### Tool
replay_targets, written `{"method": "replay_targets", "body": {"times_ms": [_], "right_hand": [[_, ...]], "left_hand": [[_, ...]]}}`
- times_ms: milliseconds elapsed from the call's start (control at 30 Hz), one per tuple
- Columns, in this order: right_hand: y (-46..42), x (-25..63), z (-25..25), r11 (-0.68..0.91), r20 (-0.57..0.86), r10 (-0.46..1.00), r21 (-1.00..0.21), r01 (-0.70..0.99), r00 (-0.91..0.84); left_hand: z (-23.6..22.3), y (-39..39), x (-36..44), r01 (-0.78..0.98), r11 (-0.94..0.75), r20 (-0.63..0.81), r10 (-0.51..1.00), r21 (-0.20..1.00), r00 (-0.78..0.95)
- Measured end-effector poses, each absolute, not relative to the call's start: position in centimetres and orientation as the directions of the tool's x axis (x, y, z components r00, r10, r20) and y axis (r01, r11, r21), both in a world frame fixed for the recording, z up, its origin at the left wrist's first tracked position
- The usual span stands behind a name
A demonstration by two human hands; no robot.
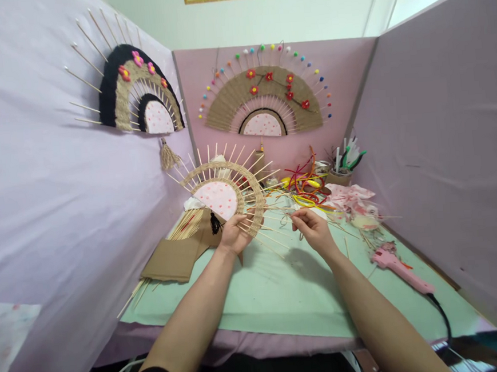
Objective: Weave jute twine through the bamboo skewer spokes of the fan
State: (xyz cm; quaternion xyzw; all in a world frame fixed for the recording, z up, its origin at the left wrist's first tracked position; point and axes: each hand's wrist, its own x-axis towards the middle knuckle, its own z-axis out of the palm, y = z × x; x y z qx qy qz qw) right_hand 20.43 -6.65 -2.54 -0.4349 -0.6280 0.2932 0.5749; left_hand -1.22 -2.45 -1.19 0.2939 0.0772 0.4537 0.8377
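Note:
My left hand [234,236] is closed on the lower edge of a half-round woven fan [217,197], tilted above the table. The fan has a pink dotted centre, bands of tan twine and thin sticks radiating outward. A black tassel [215,223] hangs from its straight edge. To the right of the fan, my right hand [314,230] pinches a thin tan twine [301,236] close to the stick ends. Part of that twine loops below the fingers; its path to the fan is hard to follow.
A pink glue gun [399,269] lies at the right. Brown cardboard [170,260] and loose sticks [186,222] are at the left. Behind lie colourful pipe cleaners [304,187], dotted cloth [348,195] and a tool pot [340,177]. Finished fans [221,111] hang on the partitions.

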Motion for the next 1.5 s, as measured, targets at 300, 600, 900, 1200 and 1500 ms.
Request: {"method": "replay_targets", "body": {"times_ms": [300,600,900,1200,1500], "right_hand": [[-6.7,20.0,-2.9,0.506,0.518,0.852,-0.78,0.368,-0.073],[-7.1,18.3,-3.5,0.474,0.423,0.88,-0.796,0.376,-0.216],[-7.2,18.5,-3.1,0.34,0.255,0.906,-0.914,0.221,-0.339],[-7.2,19.3,-2.5,0.312,0.233,0.915,-0.926,0.213,-0.329],[-7.3,20.4,-2.0,0.293,0.217,0.929,-0.925,0.24,-0.299]], "left_hand": [[-0.9,-2.7,-1.2,-0.747,0.409,0.183,0.803,0.524,0.568],[-1.4,-2.7,-1.0,-0.713,0.423,0.161,0.788,0.56,0.594],[-1.5,-2.9,-0.8,-0.644,0.424,0.109,0.777,0.637,0.62],[-1.6,-2.6,-1.0,-0.63,0.388,0.15,0.762,0.673,0.63],[-1.7,-2.4,-1.1,-0.622,0.372,0.126,0.784,0.689,0.608]]}}
